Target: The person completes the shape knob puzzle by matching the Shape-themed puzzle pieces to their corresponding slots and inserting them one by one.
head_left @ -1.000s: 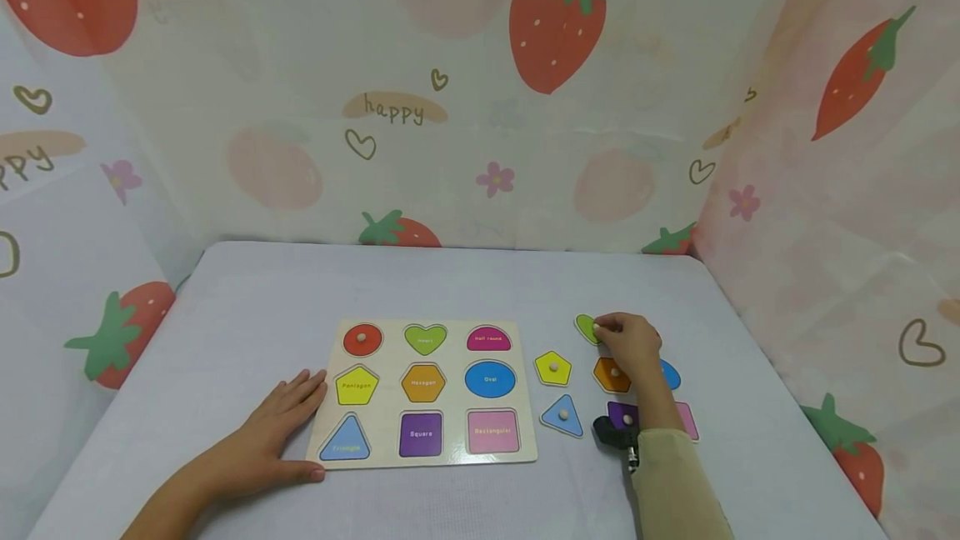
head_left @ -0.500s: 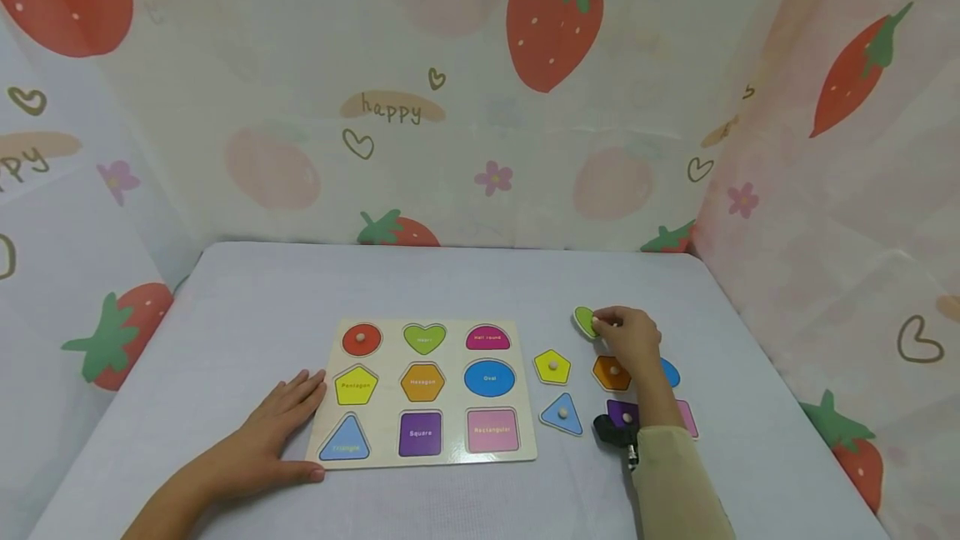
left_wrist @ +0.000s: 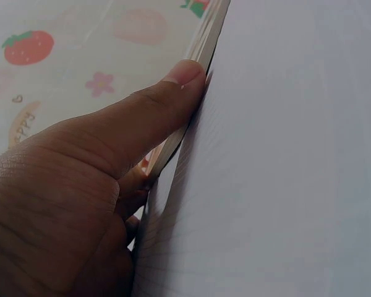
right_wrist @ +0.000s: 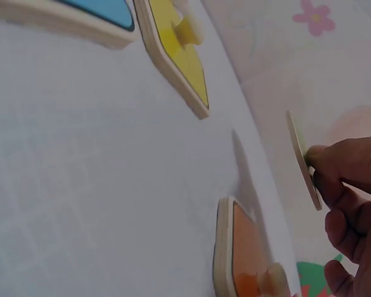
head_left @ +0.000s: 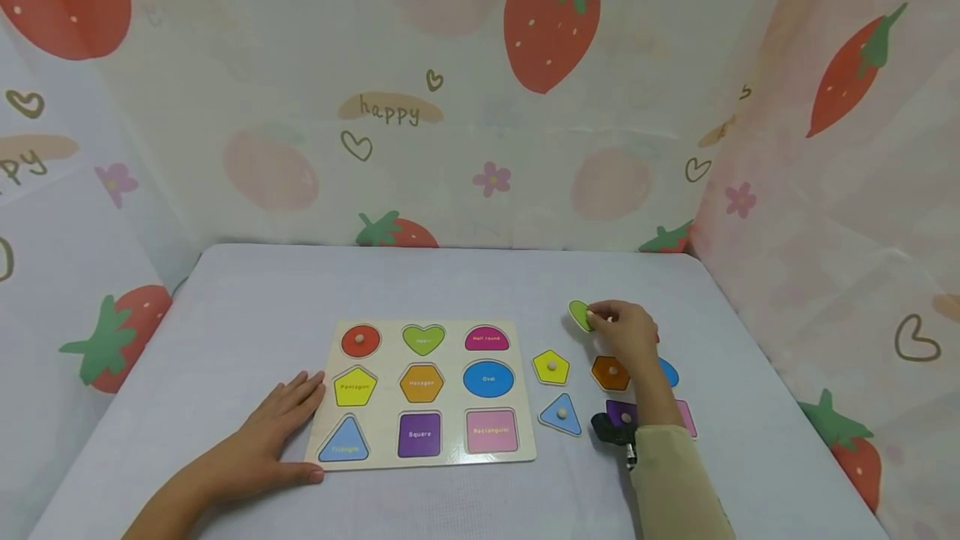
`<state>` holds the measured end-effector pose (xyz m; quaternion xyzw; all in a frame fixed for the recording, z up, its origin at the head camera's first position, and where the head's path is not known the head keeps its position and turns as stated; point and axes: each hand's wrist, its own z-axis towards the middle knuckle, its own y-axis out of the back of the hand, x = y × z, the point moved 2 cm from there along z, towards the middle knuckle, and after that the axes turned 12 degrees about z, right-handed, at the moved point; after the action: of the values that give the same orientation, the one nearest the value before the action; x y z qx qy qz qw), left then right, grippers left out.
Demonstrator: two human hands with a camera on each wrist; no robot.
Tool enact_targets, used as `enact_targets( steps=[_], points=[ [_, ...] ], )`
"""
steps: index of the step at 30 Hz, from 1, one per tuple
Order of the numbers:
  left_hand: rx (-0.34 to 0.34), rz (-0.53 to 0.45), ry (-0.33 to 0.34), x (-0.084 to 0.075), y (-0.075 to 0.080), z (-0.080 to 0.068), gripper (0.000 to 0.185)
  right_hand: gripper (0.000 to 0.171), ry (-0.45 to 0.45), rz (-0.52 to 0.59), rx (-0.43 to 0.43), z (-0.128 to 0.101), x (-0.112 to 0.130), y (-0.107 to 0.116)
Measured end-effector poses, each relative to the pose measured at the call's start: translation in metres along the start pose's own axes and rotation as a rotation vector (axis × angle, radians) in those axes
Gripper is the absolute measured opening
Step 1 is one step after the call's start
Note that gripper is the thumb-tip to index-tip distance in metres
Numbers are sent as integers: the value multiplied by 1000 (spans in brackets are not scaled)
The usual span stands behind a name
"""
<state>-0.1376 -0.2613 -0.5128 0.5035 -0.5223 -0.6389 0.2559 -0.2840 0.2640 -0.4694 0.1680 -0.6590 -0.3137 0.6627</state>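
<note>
While the head view shows the left hand (head_left: 273, 432) flat against the puzzle board (head_left: 423, 394) on the desk (head_left: 480, 282), the right hand (head_left: 626, 332) pinches the green heart piece (head_left: 578, 314). Left wrist: the thumb (left_wrist: 154, 105) presses the board's edge. Right wrist: fingers (right_wrist: 340, 164) hold the piece (right_wrist: 302, 158) lifted off the desk.

Beige long sleeve (head_left: 671, 482) on the right arm, black wrist-strapped camera (head_left: 615, 430).

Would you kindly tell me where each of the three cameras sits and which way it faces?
Head: looks forward and down over the table at the puzzle board; both forearms show.
Left wrist: low by the left hand, whose thumb presses the board's edge.
Right wrist: low by the right hand, which pinches the green piece off the table.
Head and right wrist share the green, yellow and orange pieces.
</note>
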Motion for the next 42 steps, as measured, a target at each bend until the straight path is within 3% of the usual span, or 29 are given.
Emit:
enact_targets(
  steps=[7, 19, 27, 33, 42],
  points=[
    [-3, 13, -6, 1, 0, -4, 120, 25, 44, 43, 16, -2, 10, -6],
    [5, 1, 4, 3, 1, -8, 120, 23, 120, 1, 28, -13, 37, -23],
    [-25, 28, -38, 5, -3, -4, 118, 22, 132, 50, 11, -21, 49, -27],
    [-11, 19, -29, 6, -6, -3, 119, 23, 140, 64, 40, -27, 61, -37],
    [-6, 19, -27, 5, -5, -2, 119, 21, 227, 71, 71, -34, 88, -58]
  ],
)
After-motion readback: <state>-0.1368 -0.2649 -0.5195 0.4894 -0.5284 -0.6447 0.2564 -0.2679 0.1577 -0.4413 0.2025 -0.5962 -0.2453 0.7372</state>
